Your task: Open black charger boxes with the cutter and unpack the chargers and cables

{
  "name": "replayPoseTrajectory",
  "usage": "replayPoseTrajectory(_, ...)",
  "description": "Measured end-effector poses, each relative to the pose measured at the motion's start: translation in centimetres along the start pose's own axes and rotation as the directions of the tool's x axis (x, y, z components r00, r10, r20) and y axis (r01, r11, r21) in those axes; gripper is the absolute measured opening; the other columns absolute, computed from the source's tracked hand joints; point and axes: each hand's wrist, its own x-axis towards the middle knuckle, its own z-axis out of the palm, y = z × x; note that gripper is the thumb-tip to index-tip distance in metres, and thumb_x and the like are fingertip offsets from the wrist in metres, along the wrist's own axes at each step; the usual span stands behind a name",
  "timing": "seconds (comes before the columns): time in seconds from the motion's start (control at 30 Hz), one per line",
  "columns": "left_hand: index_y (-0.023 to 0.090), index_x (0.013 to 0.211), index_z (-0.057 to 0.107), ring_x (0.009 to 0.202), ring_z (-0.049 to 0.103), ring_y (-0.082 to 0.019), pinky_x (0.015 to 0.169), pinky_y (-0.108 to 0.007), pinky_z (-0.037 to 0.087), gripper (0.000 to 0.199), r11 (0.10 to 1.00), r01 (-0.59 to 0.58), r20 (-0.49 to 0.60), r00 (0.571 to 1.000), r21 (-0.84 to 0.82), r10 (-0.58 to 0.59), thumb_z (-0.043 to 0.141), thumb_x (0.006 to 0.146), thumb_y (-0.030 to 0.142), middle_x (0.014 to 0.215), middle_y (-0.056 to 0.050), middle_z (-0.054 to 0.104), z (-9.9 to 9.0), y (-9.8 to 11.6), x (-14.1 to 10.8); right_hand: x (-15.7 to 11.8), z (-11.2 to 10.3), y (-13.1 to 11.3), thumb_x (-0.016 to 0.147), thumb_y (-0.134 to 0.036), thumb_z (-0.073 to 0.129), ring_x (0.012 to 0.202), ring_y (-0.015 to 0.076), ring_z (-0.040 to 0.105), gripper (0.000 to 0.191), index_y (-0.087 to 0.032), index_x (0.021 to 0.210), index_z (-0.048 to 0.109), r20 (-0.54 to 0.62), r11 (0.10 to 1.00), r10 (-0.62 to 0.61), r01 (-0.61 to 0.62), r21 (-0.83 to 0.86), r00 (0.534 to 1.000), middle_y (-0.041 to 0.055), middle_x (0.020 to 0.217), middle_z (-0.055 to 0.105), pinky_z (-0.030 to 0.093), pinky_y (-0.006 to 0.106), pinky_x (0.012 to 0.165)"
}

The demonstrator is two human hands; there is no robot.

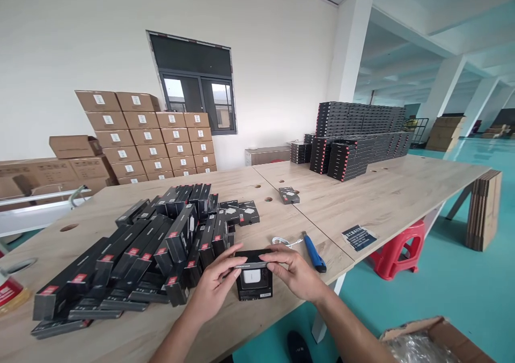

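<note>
A small black box (255,293) stands close to the table's near edge, its front showing a white rounded device (252,276). From the left, my left hand (217,282) pinches the box's upper edge between thumb and fingers. My right hand (292,269) grips the same edge from the other side. Just beyond the box lies a thin white cord (281,241), and a blue-handled cutter (315,253) rests to the right of my right hand. Left of my left hand is a heap of black boxes with red ends (139,250).
Tall stacks of black boxes (348,154) stand at the back right. A single flat box (288,195) and a dark printed card (359,237) lie on the table (241,183). Brown cartons (153,151) line the wall. Below right are a red stool (398,253) and an open carton (454,336).
</note>
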Motion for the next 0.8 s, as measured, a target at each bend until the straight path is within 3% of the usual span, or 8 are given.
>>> replayPoseTrajectory(0.13, 0.028, 0.106, 0.079, 0.119, 0.068, -0.029, 0.101, -0.043, 0.058, 0.035, 0.983, 0.146, -0.187, 0.968, -0.106, -0.164, 0.068, 0.086, 0.054, 0.124, -0.008, 0.074, 1.0, -0.5, 0.3, -2.7, 1.9, 1.8, 0.098, -0.038, 0.060, 0.130, 0.0259, 0.057, 0.063, -0.034, 0.156, 0.036, -0.065, 0.999, 0.042, -0.042, 0.003, 0.997, 0.0100, 0.151, 0.052, 0.055, 0.045, 0.102)
replayPoseTrajectory(0.23, 0.025, 0.112, 0.076, 0.112, 0.071, -0.031, 0.093, -0.046, 0.062, 0.050, 0.892, 0.316, -0.355, 0.833, -0.324, -0.424, 0.075, 0.076, 0.060, 0.121, -0.008, 0.076, 2.1, -0.5, 0.3, -5.7, 4.3, 2.8, 0.095, -0.039, 0.065, 0.137, 0.0304, 0.052, 0.090, -0.035, 0.163, 0.007, -0.160, 0.992, 0.107, -0.117, -0.053, 0.981, 0.0120, 0.159, 0.040, 0.051, 0.050, 0.108)
replayPoseTrajectory(0.33, 0.024, 0.121, 0.071, 0.114, 0.070, -0.033, 0.087, -0.045, 0.064, 0.058, 0.718, 0.388, -0.288, 0.727, -0.578, -0.624, 0.079, 0.074, 0.057, 0.123, -0.010, 0.074, 3.8, -0.2, -0.1, -8.4, 6.5, 2.9, 0.077, -0.040, 0.083, 0.148, 0.0445, 0.032, 0.113, -0.034, 0.163, 0.010, -0.268, 0.949, 0.128, -0.196, -0.245, 0.955, 0.0148, 0.164, 0.027, 0.044, 0.062, 0.112)
replayPoseTrajectory(0.47, 0.024, 0.130, 0.064, 0.117, 0.069, -0.034, 0.095, -0.049, 0.061, 0.062, 0.578, 0.378, -0.136, 0.742, -0.723, -0.656, 0.079, 0.076, 0.052, 0.125, -0.012, 0.074, 6.5, 0.2, -0.5, -9.5, 6.6, 2.6, 0.060, -0.017, 0.082, 0.140, 0.0511, 0.037, 0.120, -0.035, 0.161, 0.019, -0.358, 0.868, 0.082, -0.243, -0.433, 0.930, 0.0178, 0.155, 0.031, 0.046, 0.067, 0.106)
replayPoseTrajectory(0.57, 0.029, 0.143, 0.053, 0.132, 0.058, -0.033, 0.107, -0.052, 0.053, 0.066, 0.708, 0.350, -0.137, 0.835, -0.614, -0.532, 0.071, 0.084, 0.053, 0.141, -0.012, 0.064, 7.3, -0.5, -0.7, -8.7, 3.0, 3.8, 0.064, -0.016, 0.073, 0.138, 0.0435, 0.041, 0.107, -0.032, 0.158, 0.026, -0.412, 0.871, 0.026, -0.222, -0.438, 0.911, 0.0153, 0.150, 0.033, 0.045, 0.060, 0.109)
replayPoseTrajectory(0.67, 0.033, 0.145, 0.051, 0.144, 0.045, -0.032, 0.116, -0.056, 0.042, 0.057, 0.943, 0.276, -0.160, 0.938, -0.188, -0.306, 0.064, 0.091, 0.047, 0.155, -0.009, 0.051, 6.8, -2.2, -1.8, -7.0, -3.9, 6.6, 0.075, -0.031, 0.066, 0.137, 0.0363, 0.042, 0.080, -0.023, 0.150, 0.039, -0.551, 0.855, 0.033, -0.310, -0.417, 0.834, 0.0154, 0.143, 0.040, 0.040, 0.053, 0.114)
replayPoseTrajectory(0.73, 0.034, 0.144, 0.053, 0.145, 0.044, -0.032, 0.117, -0.056, 0.041, 0.052, 0.979, 0.150, -0.119, 0.984, 0.141, -0.133, 0.060, 0.093, 0.036, 0.156, -0.007, 0.049, 6.5, -3.6, -3.1, -5.6, -9.3, 9.0, 0.078, -0.042, 0.062, 0.132, 0.0349, 0.046, 0.070, -0.018, 0.143, 0.048, -0.663, 0.743, 0.149, -0.526, -0.415, 0.733, 0.0164, 0.131, 0.050, 0.039, 0.050, 0.115)
replayPoseTrajectory(0.8, 0.035, 0.145, 0.053, 0.143, 0.046, -0.032, 0.114, -0.054, 0.046, 0.055, 0.927, 0.018, -0.036, 0.999, 0.376, -0.005, 0.058, 0.091, 0.026, 0.155, -0.007, 0.050, 6.5, -4.7, -4.5, -4.3, -13.9, 11.3, 0.082, -0.049, 0.056, 0.130, 0.0316, 0.049, 0.068, -0.020, 0.143, 0.048, -0.709, 0.525, 0.304, -0.733, -0.433, 0.637, 0.0143, 0.128, 0.056, 0.042, 0.042, 0.112)
